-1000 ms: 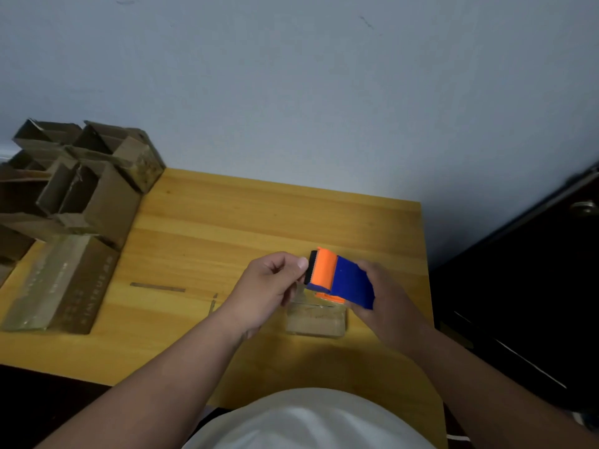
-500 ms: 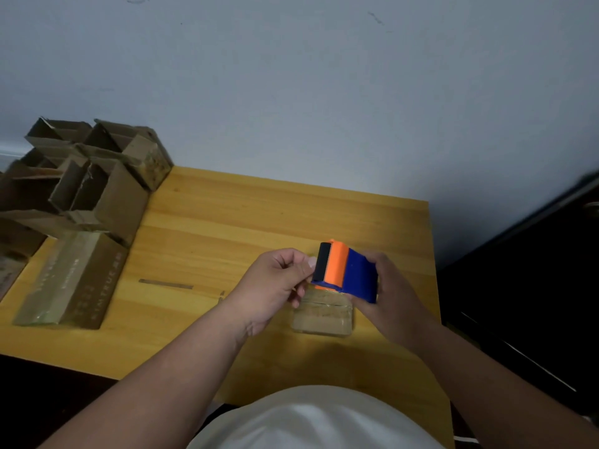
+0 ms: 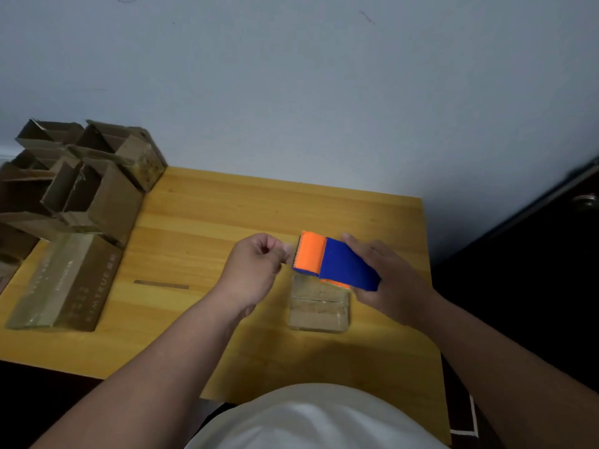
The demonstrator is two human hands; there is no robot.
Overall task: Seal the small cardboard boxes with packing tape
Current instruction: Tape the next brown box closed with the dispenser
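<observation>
Two hands, mine, work above a small cardboard box (image 3: 319,303) that lies on the near right part of a yellow wooden table (image 3: 227,215). My right hand (image 3: 389,280) wraps round the blue body of an orange-and-blue tape dispenser (image 3: 334,262), holding it just above the far edge of the box. My left hand (image 3: 256,270) is curled, thumb and fingertips pinched together right at the dispenser's toothed orange end; I judge it is gripping the free end of the clear tape, though the tape itself is too faint to make out. The step in hand seems to be drawing out a fresh length of tape. Next, I would need to pull the strip long enough, lay it over the box's seam, press it flat and tear it against the teeth. The box already shows shiny bands across its top, so it looks partly taped. Counting: one dispenser, one small box under my hands, one long flat box (image 3: 64,283) lying at the near left, and a heap of open boxes (image 3: 84,183) at the far left, roughly five, though they overlap too much to count surely. One thin dark strip (image 3: 161,284) lies on the table between the long box and my left wrist.
</observation>
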